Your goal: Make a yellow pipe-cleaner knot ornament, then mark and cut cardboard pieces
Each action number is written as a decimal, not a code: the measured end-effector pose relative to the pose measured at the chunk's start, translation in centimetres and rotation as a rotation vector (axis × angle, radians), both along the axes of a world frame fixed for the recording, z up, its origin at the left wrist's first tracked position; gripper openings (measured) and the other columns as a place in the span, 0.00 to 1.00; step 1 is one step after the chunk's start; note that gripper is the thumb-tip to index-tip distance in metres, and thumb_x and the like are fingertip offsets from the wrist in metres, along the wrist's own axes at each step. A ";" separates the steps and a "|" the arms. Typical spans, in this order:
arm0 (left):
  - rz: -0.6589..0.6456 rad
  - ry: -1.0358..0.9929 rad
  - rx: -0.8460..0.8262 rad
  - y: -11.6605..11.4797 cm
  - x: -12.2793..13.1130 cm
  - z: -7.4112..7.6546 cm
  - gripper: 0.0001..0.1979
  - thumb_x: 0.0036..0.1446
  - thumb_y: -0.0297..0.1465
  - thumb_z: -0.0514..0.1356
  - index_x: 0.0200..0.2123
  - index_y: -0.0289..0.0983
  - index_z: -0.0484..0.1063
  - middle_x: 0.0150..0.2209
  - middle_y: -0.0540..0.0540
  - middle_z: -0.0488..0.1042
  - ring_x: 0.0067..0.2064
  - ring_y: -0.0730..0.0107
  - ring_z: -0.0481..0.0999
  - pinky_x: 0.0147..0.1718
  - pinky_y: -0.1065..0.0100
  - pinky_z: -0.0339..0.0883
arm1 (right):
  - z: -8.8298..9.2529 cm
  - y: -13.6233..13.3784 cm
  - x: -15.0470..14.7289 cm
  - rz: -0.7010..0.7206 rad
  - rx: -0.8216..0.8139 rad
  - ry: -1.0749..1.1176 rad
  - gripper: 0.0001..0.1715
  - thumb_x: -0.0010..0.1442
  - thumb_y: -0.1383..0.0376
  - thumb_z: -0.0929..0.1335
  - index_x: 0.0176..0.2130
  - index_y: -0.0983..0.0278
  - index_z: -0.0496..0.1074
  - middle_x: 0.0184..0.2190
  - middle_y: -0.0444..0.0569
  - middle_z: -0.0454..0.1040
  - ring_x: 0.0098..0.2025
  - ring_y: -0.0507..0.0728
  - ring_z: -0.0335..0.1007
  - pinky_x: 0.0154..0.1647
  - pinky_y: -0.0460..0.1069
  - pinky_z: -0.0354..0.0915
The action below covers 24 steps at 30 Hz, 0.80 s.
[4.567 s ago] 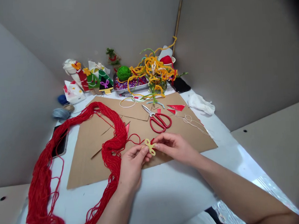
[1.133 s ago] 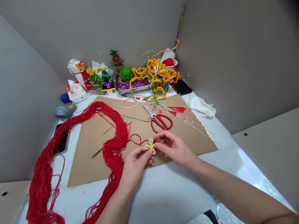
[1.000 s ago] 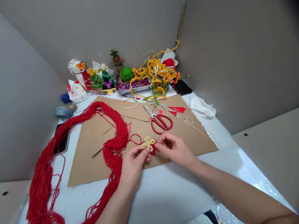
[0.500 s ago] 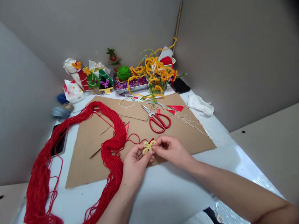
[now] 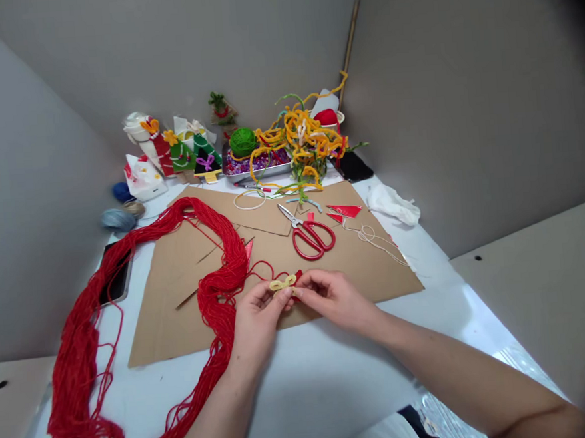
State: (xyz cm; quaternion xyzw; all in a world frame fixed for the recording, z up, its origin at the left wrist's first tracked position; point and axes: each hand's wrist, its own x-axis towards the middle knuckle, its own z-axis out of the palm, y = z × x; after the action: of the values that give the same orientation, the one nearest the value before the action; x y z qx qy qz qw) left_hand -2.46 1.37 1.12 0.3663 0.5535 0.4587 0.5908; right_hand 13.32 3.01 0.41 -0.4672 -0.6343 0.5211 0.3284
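A small pale-yellow looped yarn bow [image 5: 283, 283] is pinched between the thumb and fingers of my left hand [image 5: 260, 315]. My right hand [image 5: 330, 295] pinches at the bow's lower right edge, its thumb close to my left thumb. The lower part of the bow is hidden by both thumbs. Behind it, against my right fingertips, shows a bit of red yarn [image 5: 298, 275]. A red strand runs from there to the big skein of red yarn [image 5: 232, 246] on the left. Red-handled scissors [image 5: 314, 239] lie just beyond my hands.
Beneath my hands lies a cardboard sheet [image 5: 170, 327]. A phone [image 5: 117, 278] sits under the skein. At the back stand a tray of beads [image 5: 256, 171], tangled orange yarn [image 5: 306, 134] and felt trees [image 5: 183, 158]. White cloth [image 5: 394, 205] lies right; a red triangular scrap [image 5: 347, 210] is near it.
The yellow bow has tipped and shifted slightly left, so its lower loops are now covered by my thumbs. More red shows beside it. Both hands stay close together.
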 end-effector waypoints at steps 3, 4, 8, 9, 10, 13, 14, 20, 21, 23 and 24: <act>-0.010 0.027 0.012 -0.1 0.2 0.0 0.07 0.47 0.31 0.66 0.30 0.33 0.76 0.24 0.50 0.75 0.27 0.78 0.71 0.29 0.77 0.66 | 0.0 -0.1 0.0 0.005 -0.023 -0.014 0.16 0.60 0.60 0.63 0.24 0.65 0.66 0.20 0.40 0.64 0.23 0.48 0.55 0.24 0.44 0.53; -0.015 0.039 0.012 -0.2 0.2 0.1 0.07 0.47 0.30 0.66 0.30 0.33 0.76 0.24 0.50 0.75 0.26 0.78 0.71 0.29 0.77 0.66 | 0.0 -0.2 0.0 -0.004 -0.030 -0.008 0.16 0.60 0.61 0.63 0.23 0.65 0.64 0.19 0.40 0.62 0.23 0.48 0.54 0.24 0.44 0.52; -0.003 0.066 0.013 -0.4 0.4 0.3 0.06 0.47 0.29 0.66 0.30 0.33 0.77 0.23 0.50 0.75 0.26 0.79 0.71 0.29 0.77 0.66 | -0.2 -0.2 -0.2 -0.022 -0.092 0.051 0.16 0.59 0.62 0.63 0.21 0.64 0.62 0.19 0.40 0.62 0.23 0.48 0.55 0.24 0.44 0.53; -0.002 0.059 0.014 -0.4 0.4 0.2 0.06 0.47 0.29 0.66 0.30 0.33 0.77 0.23 0.50 0.75 0.26 0.79 0.72 0.29 0.78 0.66 | -0.3 -0.2 -0.2 -0.021 -0.110 0.060 0.16 0.59 0.62 0.63 0.22 0.65 0.62 0.19 0.40 0.62 0.23 0.48 0.55 0.24 0.44 0.53; -0.003 0.039 0.008 -0.3 0.4 0.2 0.06 0.47 0.30 0.66 0.29 0.33 0.77 0.23 0.50 0.75 0.26 0.79 0.71 0.29 0.78 0.66 | -0.4 -0.2 -0.2 -0.017 -0.129 0.066 0.16 0.59 0.61 0.63 0.22 0.65 0.62 0.19 0.40 0.63 0.23 0.48 0.56 0.24 0.44 0.53; -0.007 -0.099 -0.082 -0.1 0.2 -0.1 0.07 0.46 0.30 0.68 0.29 0.32 0.77 0.25 0.49 0.76 0.26 0.79 0.72 0.28 0.78 0.67 | -0.4 -0.1 0.0 0.000 -0.174 0.077 0.18 0.61 0.59 0.62 0.23 0.65 0.64 0.19 0.41 0.63 0.22 0.48 0.55 0.23 0.43 0.52; -0.003 -0.157 -0.124 0.1 0.1 -0.1 0.08 0.45 0.30 0.68 0.30 0.32 0.77 0.26 0.48 0.76 0.26 0.80 0.72 0.28 0.78 0.67 | -0.3 0.0 0.1 0.001 -0.184 0.080 0.18 0.61 0.58 0.62 0.24 0.65 0.64 0.20 0.41 0.64 0.22 0.48 0.55 0.22 0.43 0.52; 0.003 -0.301 -0.178 0.2 -0.2 0.0 0.09 0.46 0.32 0.68 0.30 0.32 0.77 0.27 0.48 0.74 0.28 0.80 0.70 0.29 0.78 0.66 | 0.8 0.2 0.6 -0.001 -0.140 0.057 0.21 0.64 0.55 0.59 0.26 0.65 0.65 0.21 0.41 0.64 0.22 0.47 0.54 0.23 0.43 0.52; 0.000 -0.300 -0.162 0.2 -0.2 0.1 0.09 0.46 0.32 0.68 0.30 0.32 0.77 0.28 0.48 0.74 0.28 0.80 0.70 0.29 0.78 0.66 | 0.9 0.1 0.5 0.014 -0.119 0.051 0.21 0.63 0.55 0.60 0.25 0.65 0.64 0.21 0.41 0.63 0.23 0.47 0.54 0.24 0.43 0.52; -0.002 -0.283 -0.133 0.1 0.0 0.0 0.08 0.46 0.32 0.68 0.30 0.33 0.77 0.27 0.49 0.74 0.27 0.81 0.69 0.29 0.78 0.64 | 0.9 0.0 0.3 0.039 -0.090 0.038 0.20 0.62 0.55 0.62 0.24 0.65 0.64 0.21 0.41 0.62 0.24 0.48 0.55 0.25 0.44 0.53; -0.007 -0.264 -0.120 0.0 0.1 0.0 0.08 0.46 0.32 0.68 0.29 0.33 0.77 0.26 0.49 0.73 0.27 0.81 0.68 0.28 0.78 0.63 | 0.8 0.0 0.1 0.048 -0.085 0.029 0.20 0.61 0.55 0.62 0.24 0.65 0.64 0.21 0.40 0.62 0.24 0.48 0.55 0.25 0.44 0.53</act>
State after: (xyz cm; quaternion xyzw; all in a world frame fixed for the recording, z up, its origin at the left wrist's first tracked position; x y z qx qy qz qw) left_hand -2.37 1.37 1.07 0.2688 0.4959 0.4671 0.6809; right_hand 13.47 2.97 1.20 -0.4576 -0.6178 0.5622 0.3047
